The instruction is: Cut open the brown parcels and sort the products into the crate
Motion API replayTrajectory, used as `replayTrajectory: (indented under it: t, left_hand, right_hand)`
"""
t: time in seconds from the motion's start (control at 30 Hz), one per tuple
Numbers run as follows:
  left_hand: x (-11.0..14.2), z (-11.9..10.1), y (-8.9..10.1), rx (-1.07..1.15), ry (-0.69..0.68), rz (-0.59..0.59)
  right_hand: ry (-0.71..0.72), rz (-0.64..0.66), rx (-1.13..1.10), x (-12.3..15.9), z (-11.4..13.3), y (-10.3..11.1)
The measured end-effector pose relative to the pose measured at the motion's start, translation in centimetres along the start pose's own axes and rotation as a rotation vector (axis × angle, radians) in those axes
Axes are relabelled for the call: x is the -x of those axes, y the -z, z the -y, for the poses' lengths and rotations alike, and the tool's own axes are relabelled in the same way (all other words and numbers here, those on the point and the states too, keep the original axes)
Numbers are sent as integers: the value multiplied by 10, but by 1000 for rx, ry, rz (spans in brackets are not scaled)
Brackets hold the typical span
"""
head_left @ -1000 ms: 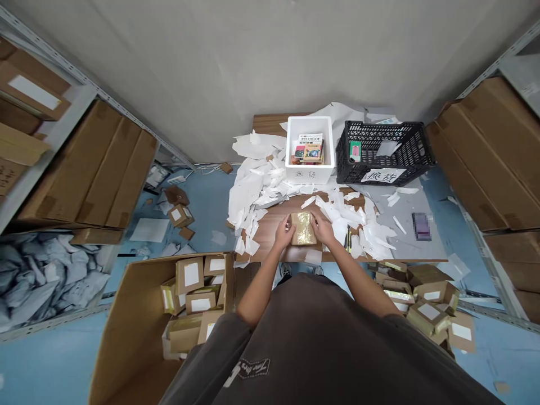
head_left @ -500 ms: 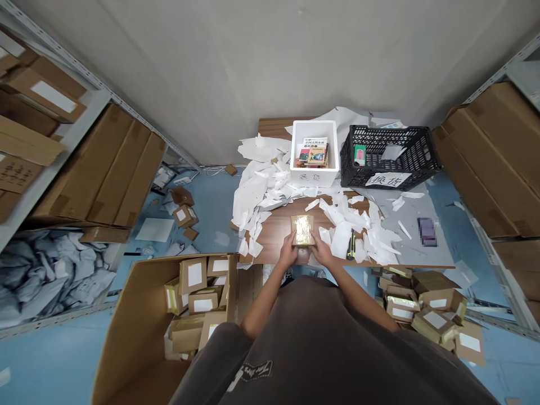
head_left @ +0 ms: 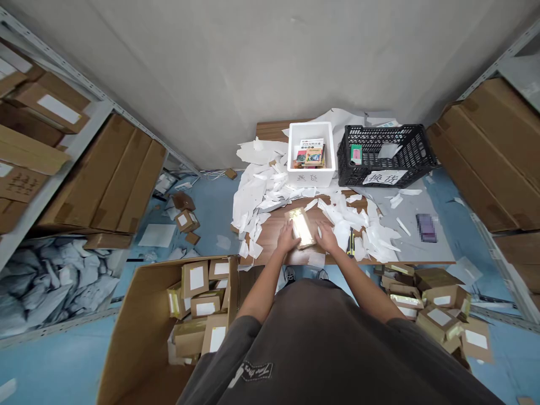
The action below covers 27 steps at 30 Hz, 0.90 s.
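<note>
A small tan parcel wrapped in shiny tape (head_left: pixel 300 226) lies tilted on the wooden table (head_left: pixel 274 225). My left hand (head_left: pixel 287 237) grips its left side and my right hand (head_left: pixel 326 237) rests against its right side, fingers curled round the edges. Torn white paper scraps (head_left: pixel 261 185) surround the parcel on the table.
A white bin with booklets (head_left: pixel 311 153) and a black crate (head_left: pixel 386 153) stand at the table's back. A yellow-black utility knife (head_left: pixel 350 242) lies right of my hand. A big carton of labelled parcels (head_left: pixel 202 292) sits on the floor left, loose parcels (head_left: pixel 434 304) right.
The parcel was lifted upright near the table's front edge half a second ago; now it is laid back down, turned at an angle, with both hands still on it.
</note>
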<state>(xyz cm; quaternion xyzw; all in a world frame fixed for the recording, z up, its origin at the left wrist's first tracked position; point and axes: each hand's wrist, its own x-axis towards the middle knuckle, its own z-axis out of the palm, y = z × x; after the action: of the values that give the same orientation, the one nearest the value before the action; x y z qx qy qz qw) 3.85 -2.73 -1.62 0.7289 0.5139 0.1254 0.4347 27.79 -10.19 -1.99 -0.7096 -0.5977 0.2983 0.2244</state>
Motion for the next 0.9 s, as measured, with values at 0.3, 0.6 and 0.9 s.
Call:
replayTrajectory:
  t: [0.3, 0.6, 0.9]
  left_hand:
    - [-33, -4, 28, -400, 127, 310]
    - [-37, -11, 22, -550, 127, 310]
    - [-33, -26, 20, -630, 253, 379]
  right_hand:
    - [-201, -131, 114, 87, -74, 40]
    - [-479, -128, 74, 96, -158, 40]
    - [-859, 54, 102, 41, -161, 28]
